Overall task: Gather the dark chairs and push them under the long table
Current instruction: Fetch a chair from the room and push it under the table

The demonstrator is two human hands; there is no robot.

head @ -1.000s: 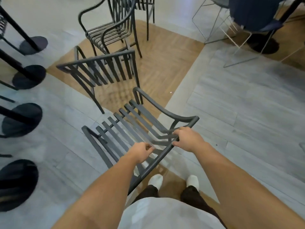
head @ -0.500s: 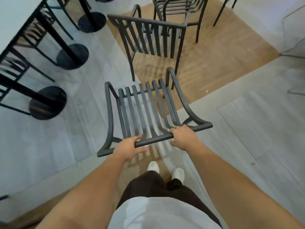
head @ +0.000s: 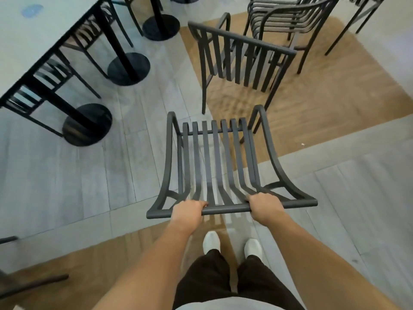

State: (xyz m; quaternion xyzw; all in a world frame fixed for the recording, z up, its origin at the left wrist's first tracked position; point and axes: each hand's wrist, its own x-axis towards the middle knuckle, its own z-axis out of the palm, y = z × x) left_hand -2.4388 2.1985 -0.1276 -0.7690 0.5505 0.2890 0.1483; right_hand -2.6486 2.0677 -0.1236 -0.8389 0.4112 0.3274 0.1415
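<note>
The long table [head: 26, 41] stands far off to the left of the hands. The left hand [head: 187, 213] and the right hand [head: 266, 208] both grip the top bar of a dark chair [head: 214, 162]. Another dark chair [head: 241, 57] stands just past it.

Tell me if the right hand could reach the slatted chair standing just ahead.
Probably not yet: the right hand grips the held chair's top rail, and that chair's seat lies between it and the chair ahead.
</note>
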